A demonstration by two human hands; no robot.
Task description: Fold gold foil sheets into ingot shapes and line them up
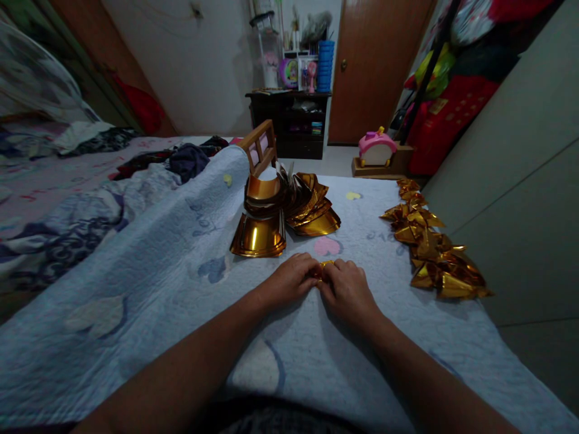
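Note:
Both my hands meet over the quilt, fingers curled around a small piece of gold foil paper (326, 263). My left hand (296, 274) pinches its left side, and my right hand (348, 286) grips the right side. Most of the piece is hidden behind my fingers, so its shape cannot be made out. Just beyond my hands lie fanned stacks of curved gold foil sheets (260, 236). Off to the right, a long heap of folded gold foil pieces (427, 241) with pointed ends runs along the bed's edge.
A light blue quilt (172, 313) with heart patterns covers the bed, its left part raised over a wooden rail (262, 147). Rumpled clothes (190, 161) lie at the left. Beyond the bed stand a dark shelf (289, 120) and a pink toy (377, 147). A pale cabinet (520, 181) borders the right.

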